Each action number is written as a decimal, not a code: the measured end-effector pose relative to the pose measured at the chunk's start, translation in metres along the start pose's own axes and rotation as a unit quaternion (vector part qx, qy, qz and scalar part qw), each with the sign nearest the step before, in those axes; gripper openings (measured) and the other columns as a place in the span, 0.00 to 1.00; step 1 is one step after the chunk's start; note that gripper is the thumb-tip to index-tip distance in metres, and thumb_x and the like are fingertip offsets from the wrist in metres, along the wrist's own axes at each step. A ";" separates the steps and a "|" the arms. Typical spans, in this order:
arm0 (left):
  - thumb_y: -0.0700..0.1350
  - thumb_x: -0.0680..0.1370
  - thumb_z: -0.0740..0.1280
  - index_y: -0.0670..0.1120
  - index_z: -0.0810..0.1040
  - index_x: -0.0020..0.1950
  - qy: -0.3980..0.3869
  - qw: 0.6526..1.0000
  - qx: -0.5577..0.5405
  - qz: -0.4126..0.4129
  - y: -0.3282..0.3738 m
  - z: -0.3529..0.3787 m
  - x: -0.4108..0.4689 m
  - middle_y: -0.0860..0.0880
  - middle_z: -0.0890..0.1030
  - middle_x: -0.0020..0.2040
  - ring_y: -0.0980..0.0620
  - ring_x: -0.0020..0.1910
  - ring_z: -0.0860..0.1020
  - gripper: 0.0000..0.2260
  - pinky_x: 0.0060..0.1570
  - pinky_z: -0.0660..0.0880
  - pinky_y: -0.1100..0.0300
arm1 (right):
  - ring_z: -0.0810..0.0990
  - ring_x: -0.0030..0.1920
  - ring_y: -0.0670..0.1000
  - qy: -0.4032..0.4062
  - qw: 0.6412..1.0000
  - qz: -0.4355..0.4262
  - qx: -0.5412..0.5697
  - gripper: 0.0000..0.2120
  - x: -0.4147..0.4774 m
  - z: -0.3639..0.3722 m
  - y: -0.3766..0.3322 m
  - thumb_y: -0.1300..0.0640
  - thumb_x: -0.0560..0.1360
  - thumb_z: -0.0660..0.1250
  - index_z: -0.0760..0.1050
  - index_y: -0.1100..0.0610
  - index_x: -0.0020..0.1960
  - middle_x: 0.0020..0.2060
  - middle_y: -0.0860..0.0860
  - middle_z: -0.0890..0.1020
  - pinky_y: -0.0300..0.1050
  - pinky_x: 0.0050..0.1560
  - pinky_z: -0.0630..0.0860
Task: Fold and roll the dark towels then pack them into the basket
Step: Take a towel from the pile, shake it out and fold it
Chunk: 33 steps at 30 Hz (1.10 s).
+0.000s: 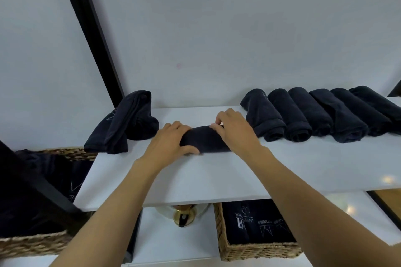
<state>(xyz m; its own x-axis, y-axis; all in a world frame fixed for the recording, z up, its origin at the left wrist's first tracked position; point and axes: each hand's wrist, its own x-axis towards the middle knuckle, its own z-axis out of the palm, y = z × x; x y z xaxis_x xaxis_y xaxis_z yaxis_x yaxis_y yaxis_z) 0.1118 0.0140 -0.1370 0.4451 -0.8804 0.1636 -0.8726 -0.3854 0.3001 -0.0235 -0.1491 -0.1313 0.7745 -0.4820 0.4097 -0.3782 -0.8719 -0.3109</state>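
Note:
A dark rolled towel (204, 140) lies across the middle of the white shelf (217, 175). My left hand (171, 143) grips its left end, thumb underneath. My right hand (234, 130) curls over its right end, fingertips pinching the top edge. Several finished dark rolls (321, 115) lie side by side on the shelf's right. A loosely folded dark towel (125, 123) sits at the shelf's left end. Below the shelf, a wicker basket (256, 250) holds dark towels with white logos.
A second wicker basket (32, 243) with dark cloth stands at lower left, partly behind a black frame bar (95, 34). A white and gold object (184, 214) sits under the shelf. A white wall rises right behind the shelf.

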 end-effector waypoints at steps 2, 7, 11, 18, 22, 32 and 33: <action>0.62 0.71 0.72 0.52 0.78 0.59 -0.045 0.994 -0.097 -0.037 -0.004 -0.010 0.012 0.53 0.78 0.51 0.51 0.50 0.76 0.22 0.50 0.74 0.56 | 0.77 0.45 0.57 0.083 0.990 -0.074 -0.083 0.16 -0.014 0.009 -0.002 0.45 0.78 0.61 0.78 0.57 0.48 0.45 0.52 0.79 0.51 0.45 0.73; 0.60 0.70 0.74 0.53 0.81 0.54 -0.048 0.964 -0.235 -0.114 -0.008 -0.015 0.027 0.57 0.82 0.49 0.56 0.50 0.79 0.17 0.48 0.74 0.61 | 0.75 0.62 0.57 -0.021 0.988 -0.102 -0.117 0.29 -0.022 0.015 0.014 0.45 0.71 0.73 0.72 0.56 0.67 0.62 0.52 0.77 0.54 0.63 0.69; 0.55 0.66 0.80 0.56 0.74 0.63 0.040 0.957 -0.266 -0.105 -0.002 -0.005 0.007 0.58 0.76 0.56 0.59 0.54 0.75 0.28 0.47 0.72 0.69 | 0.76 0.53 0.53 -0.124 0.991 -0.045 -0.028 0.24 0.000 -0.012 0.010 0.47 0.70 0.71 0.68 0.49 0.64 0.54 0.47 0.78 0.49 0.56 0.70; 0.48 0.69 0.79 0.53 0.79 0.58 -0.036 0.899 -0.419 -0.121 0.016 -0.007 -0.018 0.54 0.85 0.50 0.56 0.49 0.83 0.20 0.48 0.79 0.59 | 0.83 0.50 0.49 -0.217 0.907 0.167 0.319 0.23 -0.021 -0.056 0.033 0.47 0.64 0.79 0.74 0.46 0.55 0.51 0.47 0.82 0.52 0.53 0.82; 0.57 0.71 0.75 0.48 0.80 0.58 -0.069 0.826 -0.537 -0.156 0.059 0.002 -0.014 0.51 0.86 0.50 0.51 0.52 0.84 0.20 0.57 0.79 0.51 | 0.82 0.55 0.48 -0.100 0.844 0.254 0.461 0.18 -0.061 -0.089 0.058 0.49 0.71 0.74 0.77 0.50 0.59 0.55 0.48 0.82 0.50 0.60 0.78; 0.58 0.69 0.76 0.45 0.80 0.53 -0.120 0.784 -0.582 -0.181 0.207 0.070 0.026 0.44 0.84 0.49 0.48 0.37 0.81 0.20 0.33 0.78 0.58 | 0.84 0.49 0.53 0.151 0.831 0.395 0.361 0.13 -0.139 -0.140 0.157 0.51 0.75 0.72 0.77 0.55 0.56 0.47 0.53 0.84 0.46 0.46 0.80; 0.55 0.69 0.77 0.45 0.80 0.54 -0.135 0.778 -0.589 -0.170 0.217 0.076 0.031 0.44 0.84 0.49 0.50 0.35 0.80 0.20 0.32 0.77 0.59 | 0.83 0.49 0.54 0.163 0.840 0.403 0.325 0.13 -0.141 -0.141 0.167 0.49 0.75 0.71 0.77 0.54 0.56 0.48 0.53 0.84 0.49 0.48 0.80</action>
<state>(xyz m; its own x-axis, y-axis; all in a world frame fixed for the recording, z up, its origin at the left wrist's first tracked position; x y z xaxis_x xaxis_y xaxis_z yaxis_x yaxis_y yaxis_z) -0.0797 -0.1180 -0.1386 0.4120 -0.8706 -0.2689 0.1475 -0.2275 0.9625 -0.2673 -0.2389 -0.1203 0.1794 -0.9835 0.0218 -0.2738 -0.0711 -0.9592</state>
